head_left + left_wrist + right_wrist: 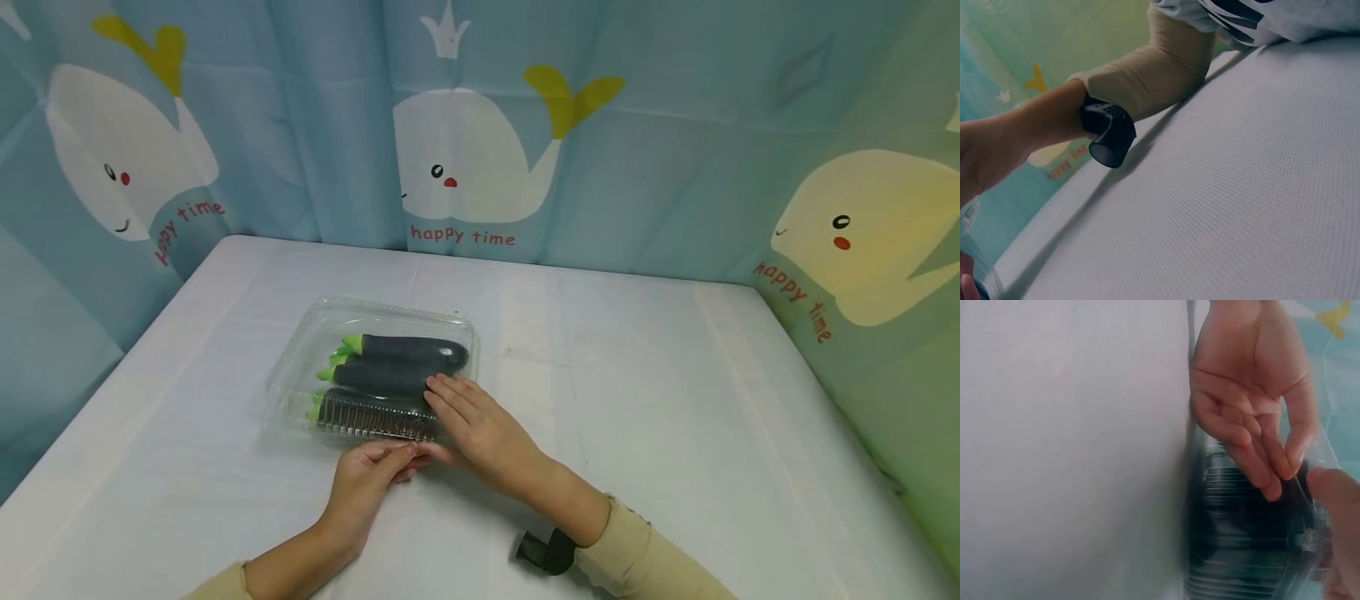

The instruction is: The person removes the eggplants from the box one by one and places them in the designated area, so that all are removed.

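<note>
A clear plastic clamshell box [300, 367] lies on the table with several dark eggplants [382, 377] inside, their green stem ends to the left. At its front edge my left hand [363, 479] pinches the rim between thumb and index finger, plain in the right wrist view, where the left hand [1247, 381] shows its palm. My right hand [487, 433] rests over the box's front right corner. Its fingers lie straight on the lid, and the thumb [1335, 490] is near the pinched rim. In the left wrist view, little of the box [985, 269] shows.
A white cloth covers the table [660, 417]. Behind and beside it hangs a blue-green curtain [660, 192] with whale prints. A black wrist camera [547, 552] sits at the right sleeve, just above the tabletop.
</note>
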### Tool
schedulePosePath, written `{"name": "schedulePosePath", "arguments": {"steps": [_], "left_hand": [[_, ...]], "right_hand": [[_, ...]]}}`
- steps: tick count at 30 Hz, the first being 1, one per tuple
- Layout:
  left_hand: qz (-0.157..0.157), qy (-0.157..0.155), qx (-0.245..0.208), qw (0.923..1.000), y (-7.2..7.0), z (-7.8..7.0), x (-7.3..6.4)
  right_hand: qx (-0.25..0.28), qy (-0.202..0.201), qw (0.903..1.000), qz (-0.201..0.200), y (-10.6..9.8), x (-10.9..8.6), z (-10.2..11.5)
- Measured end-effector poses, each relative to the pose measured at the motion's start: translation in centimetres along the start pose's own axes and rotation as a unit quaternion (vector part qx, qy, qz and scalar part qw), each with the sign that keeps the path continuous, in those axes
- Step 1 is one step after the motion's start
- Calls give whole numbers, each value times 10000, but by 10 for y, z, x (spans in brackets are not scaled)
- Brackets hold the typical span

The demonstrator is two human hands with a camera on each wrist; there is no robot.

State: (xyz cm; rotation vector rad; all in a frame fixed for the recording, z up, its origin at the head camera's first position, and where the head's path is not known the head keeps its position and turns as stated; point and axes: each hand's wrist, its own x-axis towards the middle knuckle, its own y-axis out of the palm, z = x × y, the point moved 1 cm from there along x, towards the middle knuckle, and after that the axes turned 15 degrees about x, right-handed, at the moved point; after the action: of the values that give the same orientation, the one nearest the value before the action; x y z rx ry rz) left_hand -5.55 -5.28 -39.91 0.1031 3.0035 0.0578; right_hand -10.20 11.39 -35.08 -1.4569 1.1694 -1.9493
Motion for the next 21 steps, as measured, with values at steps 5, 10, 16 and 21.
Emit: {"name": "schedulePosePath", "arguments": {"steps": [5,10,16,21], "left_hand": [[-6,69,18,10000,0,1,0],[-78,93,12,9999,0,2,0],[-93,159,25,9998,0,2,0],[-70,154,39,9998,0,2,1]], "right_hand": [[138,131,9998,-33,2,-1,1],[219,110,9995,-193,4,-2,0],[254,88,9990,-345,4,-1,0],[334,102,9986,-402,5,-1,0]]}}
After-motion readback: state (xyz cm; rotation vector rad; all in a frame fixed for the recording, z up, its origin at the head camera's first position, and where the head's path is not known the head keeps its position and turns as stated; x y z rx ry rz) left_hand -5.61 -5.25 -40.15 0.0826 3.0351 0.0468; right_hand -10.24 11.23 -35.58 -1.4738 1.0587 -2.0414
